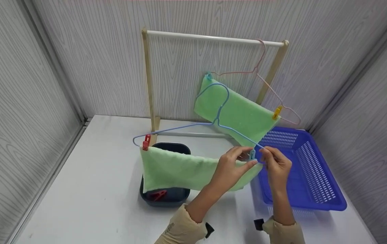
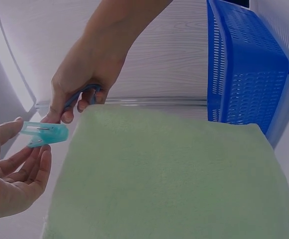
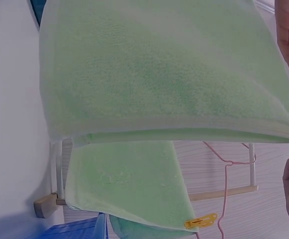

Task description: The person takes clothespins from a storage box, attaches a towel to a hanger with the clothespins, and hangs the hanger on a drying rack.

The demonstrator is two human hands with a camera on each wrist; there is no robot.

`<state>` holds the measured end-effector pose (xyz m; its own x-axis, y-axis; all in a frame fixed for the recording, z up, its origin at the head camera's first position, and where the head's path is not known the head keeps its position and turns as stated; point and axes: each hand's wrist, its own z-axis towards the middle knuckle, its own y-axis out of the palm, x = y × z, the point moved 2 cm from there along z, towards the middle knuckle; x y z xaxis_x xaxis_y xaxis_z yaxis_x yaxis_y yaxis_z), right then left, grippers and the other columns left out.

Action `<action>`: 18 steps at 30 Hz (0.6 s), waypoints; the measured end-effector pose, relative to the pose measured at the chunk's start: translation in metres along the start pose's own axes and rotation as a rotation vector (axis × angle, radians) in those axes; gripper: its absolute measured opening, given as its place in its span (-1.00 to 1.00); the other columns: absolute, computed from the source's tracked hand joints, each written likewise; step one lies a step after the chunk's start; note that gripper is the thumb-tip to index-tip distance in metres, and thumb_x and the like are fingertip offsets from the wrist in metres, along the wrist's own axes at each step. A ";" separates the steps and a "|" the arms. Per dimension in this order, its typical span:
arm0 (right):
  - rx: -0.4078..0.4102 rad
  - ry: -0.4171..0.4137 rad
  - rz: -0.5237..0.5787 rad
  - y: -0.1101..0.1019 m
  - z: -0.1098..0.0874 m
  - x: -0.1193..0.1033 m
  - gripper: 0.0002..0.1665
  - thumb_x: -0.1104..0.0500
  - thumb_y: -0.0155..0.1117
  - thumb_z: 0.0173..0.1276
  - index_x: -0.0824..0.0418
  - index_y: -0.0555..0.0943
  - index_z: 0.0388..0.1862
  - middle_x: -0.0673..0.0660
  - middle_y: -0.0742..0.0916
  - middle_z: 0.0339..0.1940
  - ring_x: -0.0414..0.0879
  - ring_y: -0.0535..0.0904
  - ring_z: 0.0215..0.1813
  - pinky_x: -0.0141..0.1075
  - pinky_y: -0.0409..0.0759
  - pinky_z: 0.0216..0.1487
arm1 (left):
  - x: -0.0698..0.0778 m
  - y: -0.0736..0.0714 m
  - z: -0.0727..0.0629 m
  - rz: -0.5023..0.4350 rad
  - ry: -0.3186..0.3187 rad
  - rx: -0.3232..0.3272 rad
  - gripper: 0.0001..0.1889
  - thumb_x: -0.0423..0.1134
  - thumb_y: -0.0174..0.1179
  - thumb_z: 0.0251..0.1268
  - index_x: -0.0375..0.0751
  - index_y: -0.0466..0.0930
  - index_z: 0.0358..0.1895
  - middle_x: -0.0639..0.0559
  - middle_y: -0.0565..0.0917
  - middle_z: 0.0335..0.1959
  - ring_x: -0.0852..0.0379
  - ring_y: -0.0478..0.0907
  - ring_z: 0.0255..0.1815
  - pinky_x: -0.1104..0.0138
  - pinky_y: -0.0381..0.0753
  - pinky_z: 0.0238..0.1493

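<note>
My left hand [image 1: 227, 169] pinches a teal clothespin [image 1: 252, 155] between thumb and fingers; the left wrist view shows this clothespin [image 2: 46, 133] close beside the cloth's corner. With my right hand [image 1: 277, 166] I grip the right end of a blue hanger [image 1: 180, 127] and the corner of a light green towel [image 1: 176, 169]. A red clothespin [image 1: 146, 142] fastens the towel's other corner to the hanger's left end. In the right wrist view the towel [image 3: 159, 74] fills the upper part, and both hands are cut off at the right edge.
Behind stands a rack with a white rod [image 1: 207, 36]. A pink hanger [image 1: 268, 84] hangs there, bearing another green towel [image 1: 234, 108] with a teal and a yellow clothespin [image 1: 277, 112]. A blue basket [image 1: 329, 183] stands right; a dark bin [image 1: 166, 203] with red clothespins sits under the held towel.
</note>
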<state>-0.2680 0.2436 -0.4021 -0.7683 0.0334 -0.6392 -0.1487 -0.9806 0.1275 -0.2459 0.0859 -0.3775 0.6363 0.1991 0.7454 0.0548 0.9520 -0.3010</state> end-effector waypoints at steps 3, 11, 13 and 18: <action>0.000 0.007 0.012 0.000 0.000 0.000 -0.87 0.51 0.10 0.27 0.63 0.54 -0.42 0.14 0.54 -0.67 -0.19 0.25 -0.71 -0.47 0.18 -0.74 | 0.000 0.003 0.000 0.012 -0.002 -0.007 -0.65 -0.17 0.22 0.21 -0.25 0.54 0.02 0.06 0.57 -0.19 0.29 0.51 -0.21 0.53 0.46 -0.14; -0.007 -0.002 0.017 0.000 0.000 0.000 -0.86 0.50 0.09 0.27 0.63 0.54 -0.42 0.14 0.55 -0.67 -0.17 0.23 -0.72 -0.44 0.16 -0.75 | -0.002 0.007 0.000 0.015 -0.002 -0.006 -0.65 -0.17 0.22 0.20 -0.27 0.54 0.01 0.05 0.58 -0.18 0.29 0.51 -0.20 0.53 0.45 -0.14; -0.007 -0.002 0.015 0.000 -0.001 0.000 -0.85 0.49 0.10 0.28 0.63 0.54 -0.41 0.16 0.56 -0.66 -0.19 0.25 -0.71 -0.44 0.17 -0.75 | -0.002 0.008 0.001 0.013 -0.002 -0.005 -0.65 -0.17 0.22 0.20 -0.27 0.54 0.01 0.05 0.58 -0.19 0.29 0.51 -0.20 0.54 0.45 -0.14; -0.004 0.009 0.023 0.000 -0.001 0.000 -0.86 0.50 0.10 0.27 0.63 0.54 -0.39 0.21 0.56 -0.66 -0.24 0.27 -0.71 -0.47 0.18 -0.74 | -0.003 0.009 0.001 0.014 0.001 0.000 -0.66 -0.18 0.22 0.20 -0.27 0.55 0.00 0.05 0.58 -0.19 0.30 0.51 -0.21 0.54 0.45 -0.15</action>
<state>-0.2675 0.2431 -0.4035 -0.7658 0.0087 -0.6431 -0.1281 -0.9819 0.1392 -0.2483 0.0938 -0.3818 0.6379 0.2117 0.7405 0.0460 0.9493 -0.3111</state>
